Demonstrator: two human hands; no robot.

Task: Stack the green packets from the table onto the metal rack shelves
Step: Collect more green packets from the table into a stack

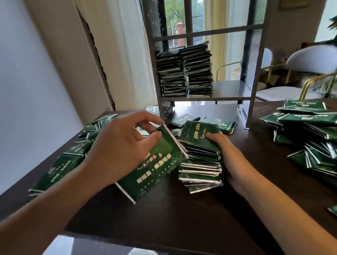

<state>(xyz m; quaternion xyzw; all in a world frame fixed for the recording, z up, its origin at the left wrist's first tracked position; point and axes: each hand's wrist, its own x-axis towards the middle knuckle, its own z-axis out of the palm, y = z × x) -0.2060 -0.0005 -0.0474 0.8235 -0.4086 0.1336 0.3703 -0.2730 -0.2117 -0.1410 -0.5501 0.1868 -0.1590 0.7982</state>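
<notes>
Head view: our left hand (pixel 121 144) pinches a glossy green foil packet (pixel 157 164) beside the silver-edged packet stack (pixel 201 161) our right hand (pixel 229 156) grips mid-tabletop on the dark wooden table (pixel 178 216).

Counts on and around the tabletop (pixel 178 216)

Two hands, one rack (pixel 251 77), two packet stacks (pixel 184 73) shelved, one stack (pixel 201 161) between the hands, two loose heaps, two chairs.

Dark table (pixel 178 216): green packets (pixel 319 134) in loose piles, metal rack (pixel 249 112) at back w/ approx. 2 stacks (pixel 184 73).
</notes>
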